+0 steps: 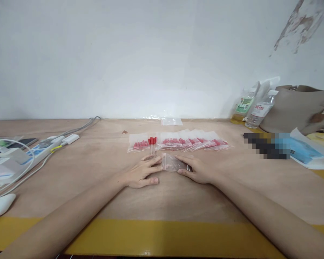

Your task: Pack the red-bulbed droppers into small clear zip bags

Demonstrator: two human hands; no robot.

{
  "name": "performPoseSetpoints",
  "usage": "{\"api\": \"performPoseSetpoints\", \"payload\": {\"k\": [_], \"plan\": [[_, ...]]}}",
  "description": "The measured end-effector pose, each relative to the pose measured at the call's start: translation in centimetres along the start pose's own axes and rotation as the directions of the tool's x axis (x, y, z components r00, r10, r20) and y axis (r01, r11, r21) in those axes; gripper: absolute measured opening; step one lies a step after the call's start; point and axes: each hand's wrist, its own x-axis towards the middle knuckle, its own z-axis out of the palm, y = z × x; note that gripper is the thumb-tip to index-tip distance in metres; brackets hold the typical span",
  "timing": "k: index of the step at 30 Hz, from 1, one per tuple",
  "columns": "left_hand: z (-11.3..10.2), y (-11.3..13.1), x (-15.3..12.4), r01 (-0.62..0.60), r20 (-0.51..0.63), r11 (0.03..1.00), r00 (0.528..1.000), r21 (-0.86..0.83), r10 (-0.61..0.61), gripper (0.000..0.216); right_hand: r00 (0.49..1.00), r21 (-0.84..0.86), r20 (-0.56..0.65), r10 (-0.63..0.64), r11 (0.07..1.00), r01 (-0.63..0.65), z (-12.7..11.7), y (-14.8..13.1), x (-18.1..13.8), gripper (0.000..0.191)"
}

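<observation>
A small clear zip bag [170, 163] lies flat on the table between my hands. My left hand [143, 173] rests on the table with its fingers stretched out, their tips at the bag's left edge. Over the bag's right end lies my right hand [199, 170], its index finger and thumb spread apart along the two sides. Just beyond my left fingertips is a small bunch of red LEDs [152, 141] with thin metal legs. They overlap the left of the filled zip bags [140, 143]. More zip bags with red pieces [193, 141] overlap in a row to the right.
Flat bags [171, 121] lie against the wall. At left are a power strip [43, 147], cables and a white mouse-like object [1, 205]. At right stand two bottles [260, 109], a grey-beige bag [294, 108] and a blue packet [305, 149].
</observation>
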Motion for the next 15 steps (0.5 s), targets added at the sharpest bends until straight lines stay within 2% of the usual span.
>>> {"api": "performPoseSetpoints", "payload": {"k": [3,5,6,7,9,10,12,15], "plan": [[0.5,-0.2,-0.4,0.048,-0.092,0.993,0.994,-0.112,-0.058,0.035,1.0,0.013,-0.018,-0.006,1.0,0.006,0.0,-0.1,0.0,0.047],[0.6,-0.8,-0.2,0.13,-0.227,0.973,0.958,-0.193,-0.173,0.03,1.0,0.012,-0.016,0.017,1.0,-0.017,0.1,-0.1,-0.1,0.044],[0.6,-1.3,0.0,0.192,-0.313,0.958,0.916,-0.212,-0.253,0.03,0.999,0.009,-0.018,0.031,0.999,-0.031,0.1,-0.1,-0.1,0.044],[0.4,-2.1,0.5,0.271,-0.398,0.939,0.853,-0.213,-0.336,0.03,0.999,0.006,-0.021,0.042,0.999,-0.042,0.2,-0.1,-0.1,0.045],[-0.1,-3.9,1.8,0.459,-0.523,0.87,0.705,-0.18,-0.48,0.028,0.999,0.005,-0.025,0.043,0.999,-0.043,0.3,-0.1,-0.1,0.046],[-0.4,-4.9,2.5,0.551,-0.534,0.82,0.651,-0.156,-0.539,0.028,0.999,0.006,-0.027,0.039,0.999,-0.039,0.3,-0.1,-0.1,0.046],[-1.0,-6.9,4.2,0.697,-0.511,0.71,0.576,-0.1,-0.638,0.031,0.999,0.003,-0.032,0.03,1.0,-0.03,0.3,-0.1,-0.1,0.046],[-1.6,-9.0,6.3,0.825,-0.405,0.56,0.486,-0.08,-0.775,0.038,0.999,-0.011,-0.027,0.021,1.0,-0.021,0.3,-0.1,-0.1,0.046]]}}
